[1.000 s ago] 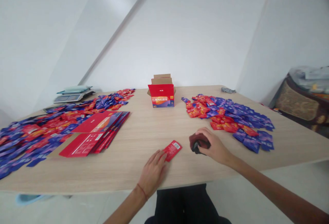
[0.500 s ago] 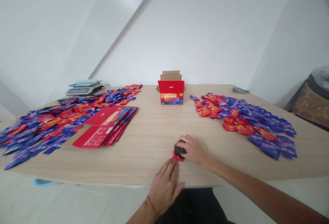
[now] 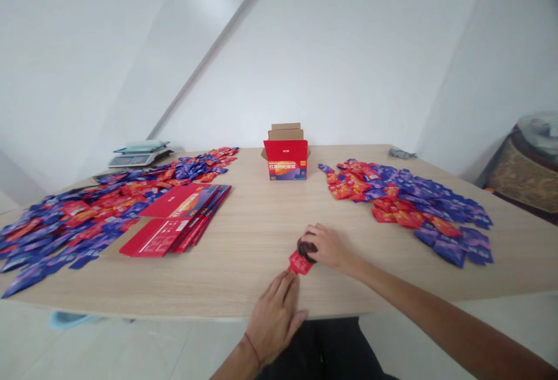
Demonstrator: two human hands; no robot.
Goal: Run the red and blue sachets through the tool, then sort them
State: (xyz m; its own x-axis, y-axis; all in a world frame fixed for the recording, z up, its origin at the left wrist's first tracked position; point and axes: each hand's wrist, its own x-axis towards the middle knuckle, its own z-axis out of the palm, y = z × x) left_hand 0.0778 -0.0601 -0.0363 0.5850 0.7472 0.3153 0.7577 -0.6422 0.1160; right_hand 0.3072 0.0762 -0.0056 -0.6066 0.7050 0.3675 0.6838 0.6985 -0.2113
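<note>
A small red sachet [image 3: 300, 262] lies flat on the table near its front edge. My left hand [image 3: 275, 310] rests with its fingers stretched out, the fingertips touching the sachet's lower left end. My right hand [image 3: 326, 245] curls its fingers around a dark, round, ring-like object [image 3: 307, 250] at the sachet's upper right end. Fingers cover part of this object, and its exact kind cannot be made out.
Flat red cartons [image 3: 174, 217] lie stacked at left beside a large heap of red and purple sachets [image 3: 91, 211]. An opened red box [image 3: 285, 159] stands at the back middle. More sachets [image 3: 410, 200] spread at right. A scale [image 3: 139, 158] sits back left.
The dark round object in my right hand has shifted toward the sachet's upper end, exposing more of the red sachet. My left hand stays at the lower end. The view has shifted slightly.
</note>
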